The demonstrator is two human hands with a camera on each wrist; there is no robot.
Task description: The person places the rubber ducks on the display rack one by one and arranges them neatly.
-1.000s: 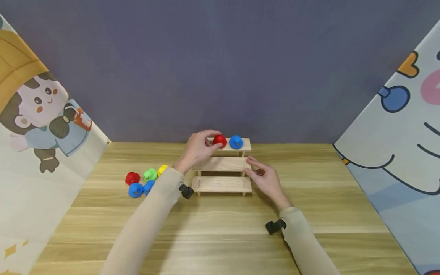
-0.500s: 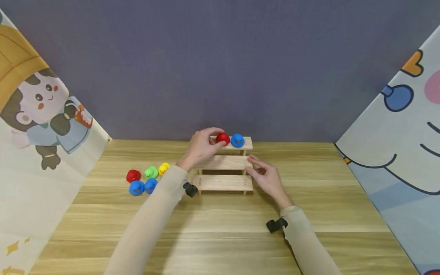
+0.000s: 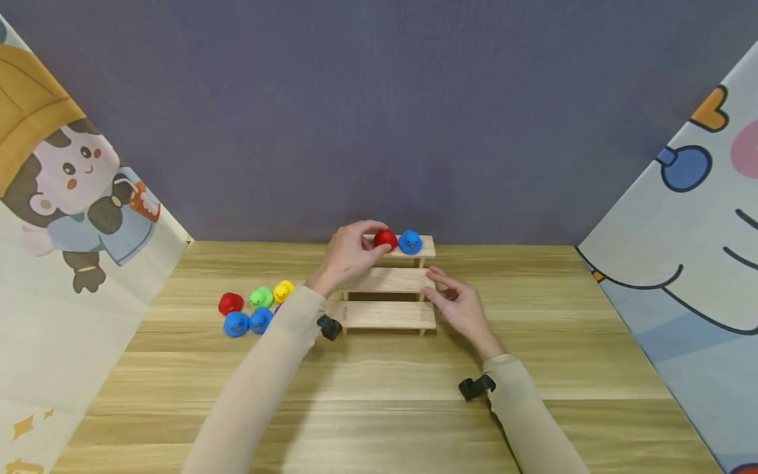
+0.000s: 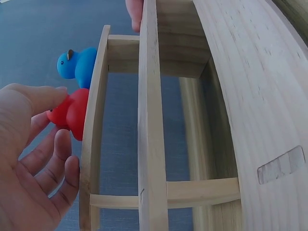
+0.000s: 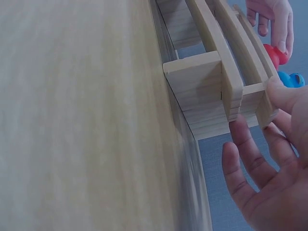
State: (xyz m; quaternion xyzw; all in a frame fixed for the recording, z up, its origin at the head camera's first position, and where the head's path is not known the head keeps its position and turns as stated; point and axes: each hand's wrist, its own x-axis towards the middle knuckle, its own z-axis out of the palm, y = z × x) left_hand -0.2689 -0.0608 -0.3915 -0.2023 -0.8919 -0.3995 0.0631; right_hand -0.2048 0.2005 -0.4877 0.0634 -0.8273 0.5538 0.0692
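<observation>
Pinched by the left hand [image 3: 348, 255], the red duck [image 3: 385, 239] had edged nearer the blue duck [image 3: 410, 242], forming a row atop the wooden stand [image 3: 387, 315] the right hand [image 3: 464, 309] gripped.

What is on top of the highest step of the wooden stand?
A blue duck stands there, with a red duck beside it, pinched by the left hand. In the head view, this hand covers the left end of the highest step.
</observation>
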